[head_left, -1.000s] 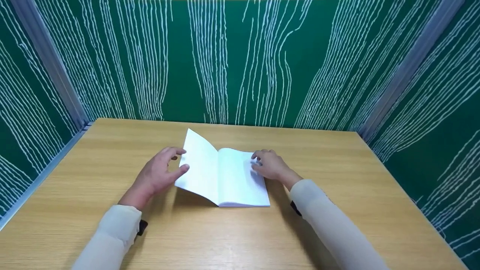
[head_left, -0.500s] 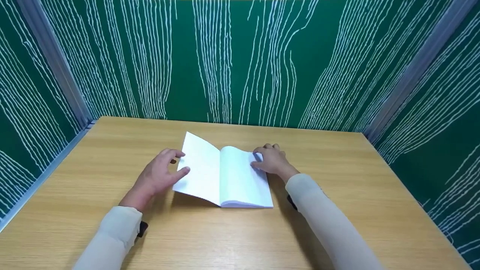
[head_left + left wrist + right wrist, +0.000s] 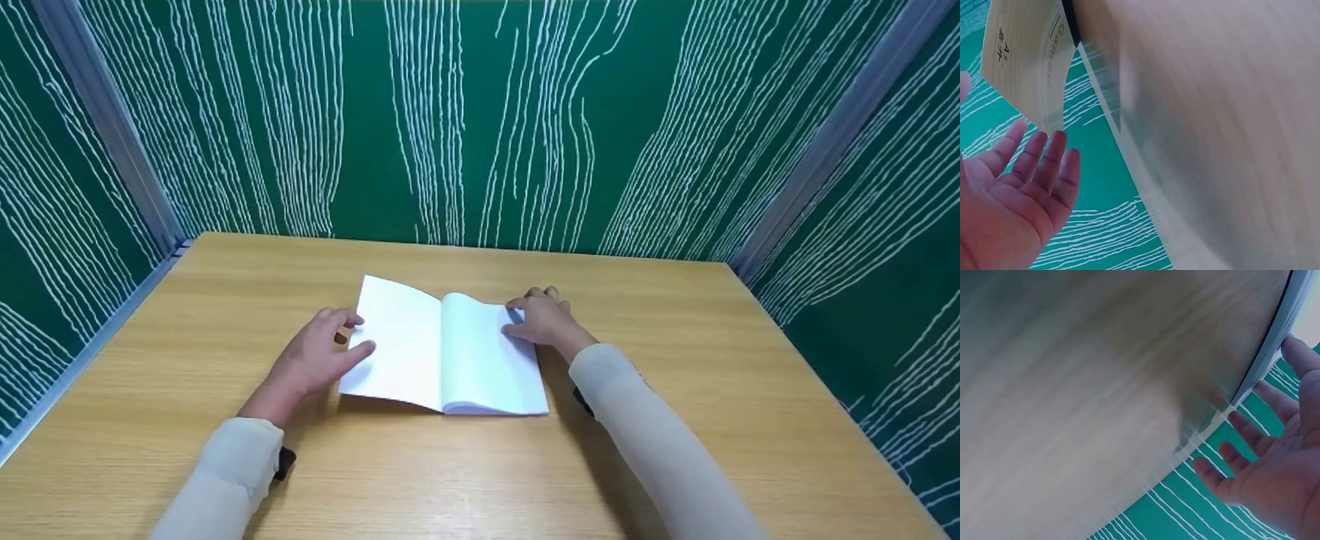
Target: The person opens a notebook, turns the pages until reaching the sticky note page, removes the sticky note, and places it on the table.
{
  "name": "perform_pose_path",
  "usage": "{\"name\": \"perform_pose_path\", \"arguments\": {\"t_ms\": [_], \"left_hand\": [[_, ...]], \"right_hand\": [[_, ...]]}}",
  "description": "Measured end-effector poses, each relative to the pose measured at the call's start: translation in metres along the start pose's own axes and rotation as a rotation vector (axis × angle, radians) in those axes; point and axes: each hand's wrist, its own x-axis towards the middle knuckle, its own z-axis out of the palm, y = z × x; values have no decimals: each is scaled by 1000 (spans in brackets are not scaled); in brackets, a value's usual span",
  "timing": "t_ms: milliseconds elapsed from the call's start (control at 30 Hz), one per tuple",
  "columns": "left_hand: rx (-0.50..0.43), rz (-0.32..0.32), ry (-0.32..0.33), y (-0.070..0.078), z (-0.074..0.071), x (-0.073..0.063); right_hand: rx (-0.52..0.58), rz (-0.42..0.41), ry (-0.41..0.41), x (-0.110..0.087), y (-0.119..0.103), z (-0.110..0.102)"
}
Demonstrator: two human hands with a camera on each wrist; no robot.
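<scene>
An open notebook (image 3: 409, 345) with blank white pages lies mid-table in the head view. Its left leaf tilts up off the wood; the right pages bulge near the spine. My left hand (image 3: 315, 356) is at the left leaf's outer edge, thumb above the page. In the left wrist view, "Gambit" and "A5" are printed on the raised cover (image 3: 1022, 62), and loosely extended fingertips (image 3: 1057, 138) meet its edge. My right hand (image 3: 547, 322) rests on the right page's upper outer edge. The right wrist view has its fingers (image 3: 1249, 430) spread by the notebook's side.
The wooden table (image 3: 465, 480) reaches back to a green wall (image 3: 630, 90) with white wavy lines. Grey posts (image 3: 810, 142) stand at the back corners. Light sleeves (image 3: 637, 420) cover both forearms, with a small black object (image 3: 285, 463) at the left wrist.
The left leaf has come down lower and further left, and my left hand has moved down with it. My right hand has shifted slightly outward along the right page's edge.
</scene>
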Motion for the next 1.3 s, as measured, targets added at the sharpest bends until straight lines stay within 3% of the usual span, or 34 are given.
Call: {"name": "perform_pose_path", "arguments": {"t_ms": [267,600,733,933,1300], "left_hand": [[-32,-56,10,1,3,2],[-77,-70,27,5,9,9],[-82,-59,27,4,10,10],[-109,-58,27,0,10,8],[-146,-48,27,-2,7,7]], "right_hand": [[-13,-8,1,0,-1,0],[18,-41,38,-1,-5,-1],[81,-2,49,0,-7,1],[267,67,10,0,-8,-2],[414,-94,20,-8,-18,-18]]}}
